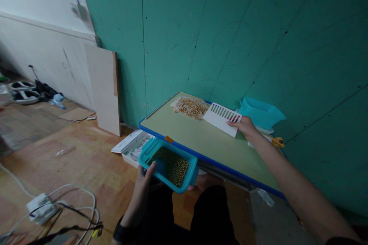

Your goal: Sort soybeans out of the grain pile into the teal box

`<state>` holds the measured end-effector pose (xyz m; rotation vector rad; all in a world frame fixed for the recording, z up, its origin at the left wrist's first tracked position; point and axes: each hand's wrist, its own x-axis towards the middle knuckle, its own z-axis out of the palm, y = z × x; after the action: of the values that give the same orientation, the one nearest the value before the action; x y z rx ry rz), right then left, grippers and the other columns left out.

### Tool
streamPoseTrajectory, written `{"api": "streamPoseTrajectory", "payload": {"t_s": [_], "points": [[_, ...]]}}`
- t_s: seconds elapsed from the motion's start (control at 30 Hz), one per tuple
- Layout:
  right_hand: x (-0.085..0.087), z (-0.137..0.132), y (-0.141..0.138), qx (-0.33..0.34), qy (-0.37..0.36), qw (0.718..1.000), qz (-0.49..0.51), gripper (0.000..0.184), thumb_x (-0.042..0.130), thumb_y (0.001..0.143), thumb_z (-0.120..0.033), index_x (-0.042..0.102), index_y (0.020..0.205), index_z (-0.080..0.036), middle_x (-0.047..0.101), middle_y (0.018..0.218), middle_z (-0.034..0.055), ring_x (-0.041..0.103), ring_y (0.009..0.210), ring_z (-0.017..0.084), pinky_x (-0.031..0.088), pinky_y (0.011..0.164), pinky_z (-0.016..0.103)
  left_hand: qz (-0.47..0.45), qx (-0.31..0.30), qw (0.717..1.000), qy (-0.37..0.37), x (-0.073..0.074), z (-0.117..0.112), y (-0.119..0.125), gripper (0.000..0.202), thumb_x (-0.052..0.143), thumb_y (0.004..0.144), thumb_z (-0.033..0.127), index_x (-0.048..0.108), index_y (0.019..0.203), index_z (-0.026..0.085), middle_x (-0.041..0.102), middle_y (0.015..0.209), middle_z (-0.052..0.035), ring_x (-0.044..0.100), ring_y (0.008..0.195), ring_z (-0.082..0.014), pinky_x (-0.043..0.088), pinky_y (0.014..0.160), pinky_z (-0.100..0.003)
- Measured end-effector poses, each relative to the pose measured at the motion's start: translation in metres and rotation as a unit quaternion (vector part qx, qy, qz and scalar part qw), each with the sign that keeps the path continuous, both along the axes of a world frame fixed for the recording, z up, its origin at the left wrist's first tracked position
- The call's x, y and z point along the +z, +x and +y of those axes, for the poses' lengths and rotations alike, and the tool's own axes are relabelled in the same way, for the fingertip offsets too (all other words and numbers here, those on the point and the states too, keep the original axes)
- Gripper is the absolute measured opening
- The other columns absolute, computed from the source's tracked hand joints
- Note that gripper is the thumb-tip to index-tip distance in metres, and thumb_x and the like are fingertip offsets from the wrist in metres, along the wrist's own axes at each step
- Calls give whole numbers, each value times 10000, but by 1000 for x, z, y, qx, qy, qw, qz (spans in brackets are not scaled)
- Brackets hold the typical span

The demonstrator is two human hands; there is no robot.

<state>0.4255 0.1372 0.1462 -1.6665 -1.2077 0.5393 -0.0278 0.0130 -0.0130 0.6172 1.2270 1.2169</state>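
Observation:
My left hand (146,178) grips the near rim of a blue plastic tub (193,172), thumb over the edge, held just below the table's front edge. Inside lie small green beans (169,160) and some larger yellowish beans (180,167). Over the tabletop (189,138), my right hand (244,125) is closed on one end of a white flat scraper (220,120) with a row of slots. The scraper's far end is beside a spread pile of tan soybeans mixed with pale grains (190,107) near the table's back edge.
A light blue basket (260,113) and a yellow-handled tool (277,142) sit at the table's right end. Behind rises a green wall (178,26). A white box (132,149) is under the left corner. Cables and a power strip (41,208) lie on the floor.

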Motion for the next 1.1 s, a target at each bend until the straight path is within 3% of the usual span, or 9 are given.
{"api": "streamPoseTrajectory", "payload": {"t_s": [0.27, 0.63, 0.8, 1.1], "points": [[-2, 13, -47, 10, 19, 999, -45, 375, 1044, 559, -419, 842, 787, -200, 905, 933, 116, 855, 1051, 420, 682, 926, 506, 10, 2, 1000, -3, -2, 1, -1, 880, 882, 894, 695, 541, 1614, 319, 716, 1525, -181, 798, 1235, -388, 736, 765, -424], [-19, 41, -77, -24, 45, 997, -54, 161, 929, 698, -290, 838, 808, -216, 902, 885, 111, 874, 1035, 397, 678, 957, 499, -4, 13, 1000, -15, -1, 1, 1, 838, 912, 876, 683, 576, 1552, 320, 720, 1505, -184, 790, 1289, -421, 751, 836, -487], [-28, 58, -92, -10, 54, 998, -32, 195, 916, 763, -338, 860, 883, -195, 903, 895, 107, 875, 1015, 361, 687, 891, 446, -1, 6, 1000, -18, -5, 2, 0, 840, 879, 906, 708, 545, 1587, 348, 696, 1552, -182, 770, 1350, -427, 753, 854, -487], [-47, 64, -101, -51, 78, 996, -11, 250, 918, 759, -374, 874, 925, -192, 913, 941, 134, 880, 1055, 398, 688, 930, 469, -2, 7, 1000, -11, -6, 1, 0, 821, 868, 921, 685, 552, 1589, 327, 727, 1502, -177, 807, 1230, -379, 747, 844, -472]]}}
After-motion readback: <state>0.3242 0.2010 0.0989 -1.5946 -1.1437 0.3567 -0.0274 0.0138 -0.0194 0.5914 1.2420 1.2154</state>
